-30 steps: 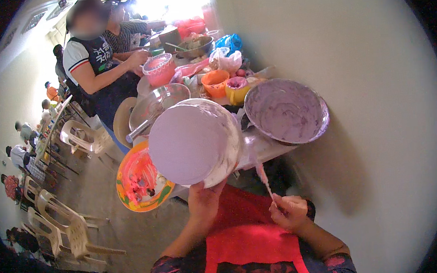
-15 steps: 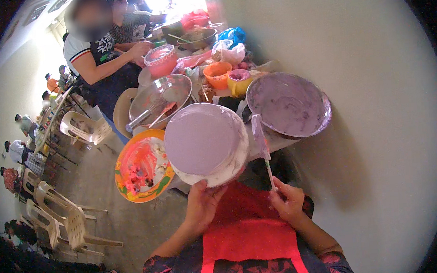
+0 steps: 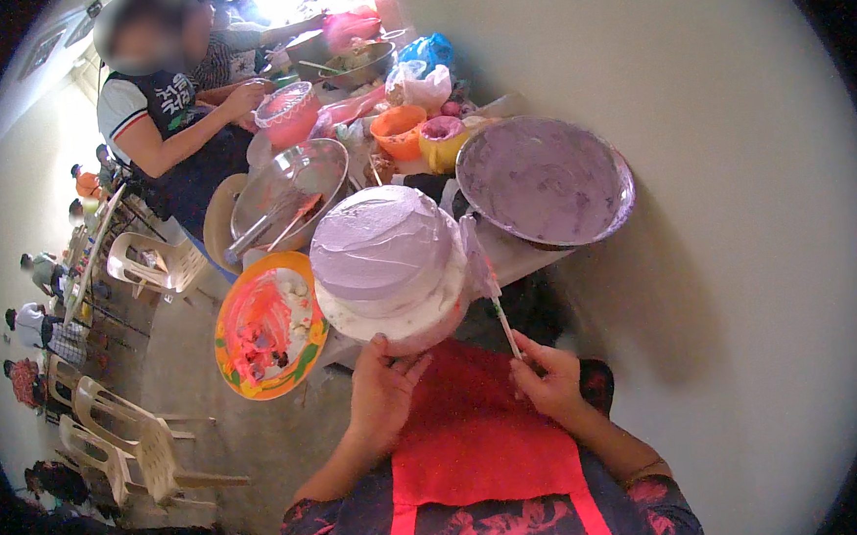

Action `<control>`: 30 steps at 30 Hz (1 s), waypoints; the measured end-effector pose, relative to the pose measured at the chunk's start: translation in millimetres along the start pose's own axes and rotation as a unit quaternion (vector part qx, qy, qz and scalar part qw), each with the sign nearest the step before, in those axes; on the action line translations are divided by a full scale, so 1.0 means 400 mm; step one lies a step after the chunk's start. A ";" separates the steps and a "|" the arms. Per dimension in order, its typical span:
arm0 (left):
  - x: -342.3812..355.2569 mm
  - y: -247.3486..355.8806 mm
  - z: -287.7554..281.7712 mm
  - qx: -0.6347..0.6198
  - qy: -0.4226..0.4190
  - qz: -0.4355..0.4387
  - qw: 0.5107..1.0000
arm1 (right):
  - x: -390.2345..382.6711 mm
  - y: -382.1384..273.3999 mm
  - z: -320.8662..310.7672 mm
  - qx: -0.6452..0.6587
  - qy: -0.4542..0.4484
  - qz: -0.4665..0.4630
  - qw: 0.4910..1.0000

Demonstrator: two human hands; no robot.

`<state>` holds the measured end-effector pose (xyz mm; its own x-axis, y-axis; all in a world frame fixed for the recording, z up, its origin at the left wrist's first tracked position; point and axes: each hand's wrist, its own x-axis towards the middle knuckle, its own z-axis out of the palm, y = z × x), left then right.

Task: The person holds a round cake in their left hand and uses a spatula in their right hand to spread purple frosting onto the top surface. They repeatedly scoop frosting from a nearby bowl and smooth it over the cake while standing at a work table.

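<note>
A round cake [image 3: 380, 236] with lilac frosting sits on a white round base [image 3: 423, 332], tilted toward me. My left hand [image 3: 382, 388] grips the near edge of this base, thumb on top and the other fingers partly hidden below. My right hand [image 3: 548, 370] is closed around the handle of a spatula [image 3: 498, 307]. Lilac frosting coats the spatula's blade, which stands upright beside the cake's right side; I cannot tell whether it touches. Ridges and streaks mark the frosting on the cake's top and side.
A large bowl smeared with lilac frosting [image 3: 546, 187] stands right of the cake. To the left are an orange-rimmed plate with pink frosting [image 3: 225, 349] and a metal bowl [image 3: 329, 171] holding a whisk. Another person [image 3: 160, 127] works across the table. Plastic chairs [image 3: 149, 432] stand at left.
The spatula has tipped and shifted close against the cake's right side. The cake is tilted more toward me, and its smooth top now shows ridges. My view has shifted slightly.
</note>
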<state>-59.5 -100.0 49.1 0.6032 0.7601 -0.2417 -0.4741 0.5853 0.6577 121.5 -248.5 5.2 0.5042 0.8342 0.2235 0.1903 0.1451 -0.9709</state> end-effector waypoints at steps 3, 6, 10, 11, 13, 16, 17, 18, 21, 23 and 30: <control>-0.011 0.018 0.012 -0.008 0.008 -0.005 1.000 | -0.001 0.002 0.000 0.018 0.004 0.001 1.000; -0.005 0.044 -0.009 -0.003 0.050 -0.010 0.999 | -0.001 -0.012 -0.007 0.034 0.003 0.010 0.999; 0.004 0.069 -0.018 0.067 0.070 -0.014 0.995 | 0.008 -0.041 -0.022 0.070 -0.008 0.042 0.997; 0.006 0.073 -0.023 0.072 0.073 -0.015 0.995 | 0.015 -0.054 -0.030 0.085 -0.014 0.050 0.995; 0.012 0.082 -0.030 0.080 0.078 -0.020 0.994 | 0.038 -0.085 -0.047 0.075 -0.034 0.069 0.994; 0.010 0.089 -0.017 0.093 0.106 -0.002 0.990 | 0.069 -0.092 -0.064 0.129 -0.060 0.088 0.986; 0.011 0.093 -0.020 0.093 0.097 -0.010 0.991 | 0.077 -0.094 -0.069 0.157 -0.068 0.092 0.981; 0.013 0.098 -0.028 0.094 0.089 -0.018 0.991 | 0.083 -0.100 -0.074 0.153 -0.066 0.097 0.981; 0.019 0.092 -0.048 0.099 0.084 -0.012 0.992 | 0.096 -0.118 -0.089 0.143 -0.071 0.104 0.982; 0.019 0.089 -0.049 0.103 0.086 -0.004 0.991 | 0.103 -0.121 -0.099 0.142 -0.087 0.101 0.981; -0.003 0.087 -0.002 0.092 0.094 -0.010 0.991 | 0.115 -0.118 -0.119 0.147 -0.116 0.120 0.975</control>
<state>-77.4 -80.4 71.7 0.4723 0.7987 -0.3729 -0.3290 0.5522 0.7660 175.8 -242.6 65.5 0.2933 0.9560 -0.0049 -0.1760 0.0490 -0.9832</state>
